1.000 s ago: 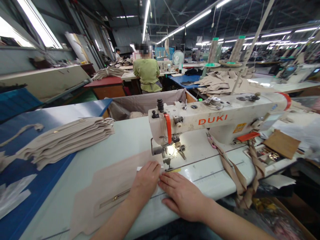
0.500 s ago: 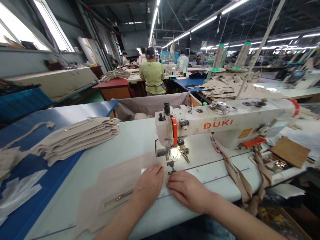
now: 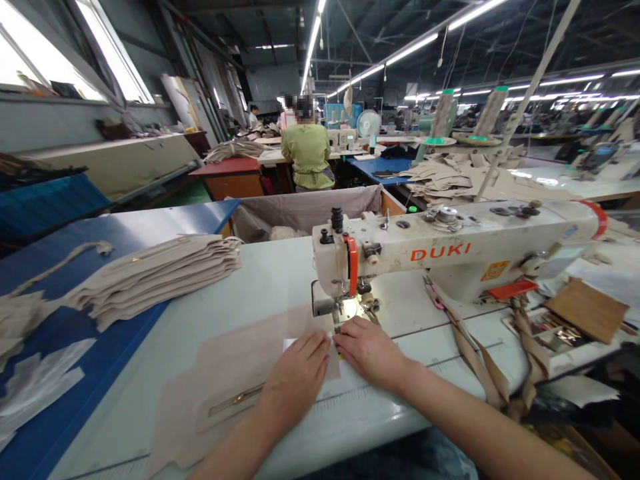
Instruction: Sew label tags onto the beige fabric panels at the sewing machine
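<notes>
A beige fabric panel (image 3: 220,363) with a zipper (image 3: 235,400) set into it lies on the sewing machine's table, its right edge by the presser foot. My left hand (image 3: 300,370) rests palm down on the panel with fingers extended, beside a small white piece (image 3: 288,343) partly under it. My right hand (image 3: 373,350) is at the panel's right edge just in front of the lit needle area, fingers bent and closed on the edge. Its fingertips nearly meet those of my left hand. The white sewing machine (image 3: 390,250) stands directly beyond both hands.
A stack of beige panels (image 3: 165,273) lies at left, near white strips (image 3: 45,373) on a blue table (image 3: 135,340). Scissors (image 3: 434,293), hanging straps (image 3: 470,343) and a parts tray (image 3: 560,330) are at right. A person in green (image 3: 307,153) sits ahead.
My right hand has moved up and slightly left, closer to the needle and onto the panel's edge. My left hand stays on the panel, shifted very little.
</notes>
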The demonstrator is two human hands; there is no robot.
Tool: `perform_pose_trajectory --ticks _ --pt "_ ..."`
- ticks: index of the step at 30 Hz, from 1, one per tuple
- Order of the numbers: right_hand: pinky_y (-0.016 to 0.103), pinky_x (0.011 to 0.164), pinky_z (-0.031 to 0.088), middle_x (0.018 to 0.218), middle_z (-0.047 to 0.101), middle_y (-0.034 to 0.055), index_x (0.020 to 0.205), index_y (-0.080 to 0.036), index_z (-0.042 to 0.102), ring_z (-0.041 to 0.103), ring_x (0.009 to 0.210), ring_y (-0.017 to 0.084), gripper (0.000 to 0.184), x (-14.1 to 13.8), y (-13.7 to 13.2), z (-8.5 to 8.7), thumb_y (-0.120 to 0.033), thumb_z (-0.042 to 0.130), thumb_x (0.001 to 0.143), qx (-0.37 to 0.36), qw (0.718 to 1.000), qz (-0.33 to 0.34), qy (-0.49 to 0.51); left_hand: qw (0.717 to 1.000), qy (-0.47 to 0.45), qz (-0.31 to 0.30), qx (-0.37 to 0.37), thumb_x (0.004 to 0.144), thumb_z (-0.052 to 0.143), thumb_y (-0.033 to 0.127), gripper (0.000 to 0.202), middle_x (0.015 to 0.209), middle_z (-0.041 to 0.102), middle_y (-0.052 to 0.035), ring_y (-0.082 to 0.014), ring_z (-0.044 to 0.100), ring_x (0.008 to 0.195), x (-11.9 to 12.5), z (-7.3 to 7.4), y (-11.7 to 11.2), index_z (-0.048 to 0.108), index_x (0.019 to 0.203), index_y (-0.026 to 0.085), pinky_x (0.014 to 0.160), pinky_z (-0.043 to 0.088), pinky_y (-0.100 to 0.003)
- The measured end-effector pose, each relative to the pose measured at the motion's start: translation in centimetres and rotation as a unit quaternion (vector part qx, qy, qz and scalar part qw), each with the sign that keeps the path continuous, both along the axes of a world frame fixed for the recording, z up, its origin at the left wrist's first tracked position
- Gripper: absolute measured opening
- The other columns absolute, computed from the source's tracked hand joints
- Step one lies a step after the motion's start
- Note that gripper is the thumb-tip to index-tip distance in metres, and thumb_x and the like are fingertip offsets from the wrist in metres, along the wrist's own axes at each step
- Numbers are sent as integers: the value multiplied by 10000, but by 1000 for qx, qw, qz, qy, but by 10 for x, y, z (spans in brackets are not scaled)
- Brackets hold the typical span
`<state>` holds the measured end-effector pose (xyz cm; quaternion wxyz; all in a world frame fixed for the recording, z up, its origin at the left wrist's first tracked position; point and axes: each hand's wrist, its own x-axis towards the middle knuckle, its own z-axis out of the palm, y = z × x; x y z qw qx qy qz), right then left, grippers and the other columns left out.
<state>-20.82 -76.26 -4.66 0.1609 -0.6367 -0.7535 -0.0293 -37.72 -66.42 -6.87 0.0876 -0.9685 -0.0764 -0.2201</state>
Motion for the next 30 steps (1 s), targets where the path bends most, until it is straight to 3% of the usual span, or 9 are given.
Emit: perform_pose_trajectory --ticks 9,18,30 --pt "325 823 472 887 650 56 962 -158 682 562 881 206 123 2 2 2 -185 567 928 -5 1000 7 -13 999 42 -4 -32 967 319 173 418 1260 657 -133 -217 588 1192 -4 -6 7 601 1272 128 979 501 -386" --pt "313 818 452 860 658 65 901 -148 683 569 869 201 159 22 12 5 -179 533 944 -11 999 16 -45 999 36 -2 -10 967 341 159 397 1277 647 -137 -215 578 1216 19 -15 17 601 1264 119 995 486 -372" --pt "317 760 399 850 637 73 888 -153 665 554 819 194 221 30 20 0 -165 458 964 11 998 -35 -41 1000 9 -6 -4 973 306 168 406 1239 669 -134 -218 604 1174 38 -15 31 614 1232 115 971 504 -387"
